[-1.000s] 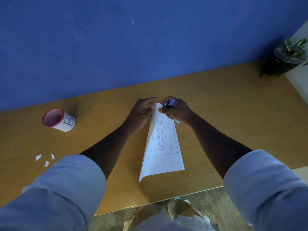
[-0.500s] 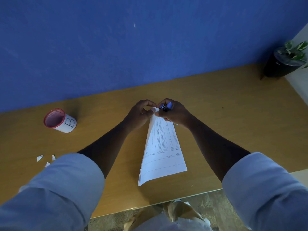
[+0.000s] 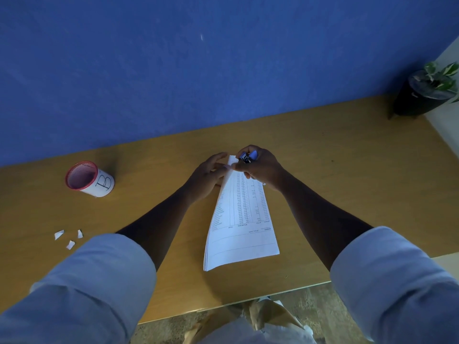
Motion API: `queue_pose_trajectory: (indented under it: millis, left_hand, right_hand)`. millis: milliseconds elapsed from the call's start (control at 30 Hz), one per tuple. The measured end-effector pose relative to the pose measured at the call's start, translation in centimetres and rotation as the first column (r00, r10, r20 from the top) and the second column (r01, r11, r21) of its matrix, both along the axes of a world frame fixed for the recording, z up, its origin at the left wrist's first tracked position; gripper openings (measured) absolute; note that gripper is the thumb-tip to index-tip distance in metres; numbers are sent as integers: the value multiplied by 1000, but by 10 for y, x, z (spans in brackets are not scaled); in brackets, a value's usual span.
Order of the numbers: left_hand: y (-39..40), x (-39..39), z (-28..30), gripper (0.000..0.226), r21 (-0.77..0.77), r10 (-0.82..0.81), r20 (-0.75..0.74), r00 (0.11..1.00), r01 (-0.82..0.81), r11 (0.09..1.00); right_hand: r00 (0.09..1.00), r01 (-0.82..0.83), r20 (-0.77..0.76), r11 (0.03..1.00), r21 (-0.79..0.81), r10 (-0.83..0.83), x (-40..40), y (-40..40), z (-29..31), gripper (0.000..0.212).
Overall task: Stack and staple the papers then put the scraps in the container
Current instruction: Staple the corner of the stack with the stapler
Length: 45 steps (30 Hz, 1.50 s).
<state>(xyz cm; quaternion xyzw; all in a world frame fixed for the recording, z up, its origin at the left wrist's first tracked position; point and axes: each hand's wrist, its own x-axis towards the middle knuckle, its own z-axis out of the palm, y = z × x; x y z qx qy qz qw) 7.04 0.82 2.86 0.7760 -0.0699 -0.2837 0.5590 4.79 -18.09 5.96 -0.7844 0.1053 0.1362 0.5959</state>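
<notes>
A stack of printed white papers lies on the wooden table, its far end lifted. My right hand is shut on a small blue and black stapler at the papers' top corner. My left hand rests against the left side of that top edge, fingers extended and touching the paper. Three small white paper scraps lie at the table's left. A red-rimmed mesh cup marked "B" stands at the back left, tilted in the wide view.
A dark pot with a green plant stands in the table's far right corner. A blue wall runs behind the table. The near table edge is close to my body, with the floor below.
My left hand's fingers, curled on the paper corner half a second ago, have straightened and now lie flat against the top edge. My right hand stays at the corner with the stapler.
</notes>
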Motion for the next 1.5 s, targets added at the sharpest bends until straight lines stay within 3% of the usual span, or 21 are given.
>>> queue_pose_trajectory:
  millis: [200,300,400,667,867,933,1033,1133,1300,1500]
  left_hand:
    - [0,-16,0,69,155,-182,-45,982,187,970]
    - [1,-20,-6,53,266,-213,-25,977,212,941]
    - [0,-20,-9,35,367,-172,17,985,154,917]
    - [7,-20,-13,34,435,-52,62,997,20,900]
    - [18,-21,-27,37,435,150,27,988,-147,888]
    - [22,-21,-31,36,424,194,13,981,-181,887]
    - [26,-21,-37,32,394,258,-10,966,-233,889]
    - [30,-21,-44,31,370,325,-34,945,-290,883]
    - [35,-20,-54,28,351,414,-59,908,-369,861]
    - [37,-19,-61,29,364,443,-80,893,-387,847]
  right_hand:
    - [995,96,-42,995,4,-96,6,10,-1,29]
    - [994,96,-47,995,3,-96,8,13,-1,26]
    - [995,88,-50,995,38,-86,8,14,-1,30]
    - [976,152,-185,972,181,-118,5,9,-18,45]
    - [953,201,-261,968,154,-156,5,-15,-36,14]
    - [941,241,-265,966,92,-210,7,-24,-48,10]
    - [941,228,-221,963,-145,-256,10,-39,-61,15]
    - [938,264,-127,900,-347,-323,13,-52,-72,23]
    - [916,344,2,780,-523,-402,18,-70,-91,22]
    - [883,374,-36,748,-548,-468,18,-84,-103,39]
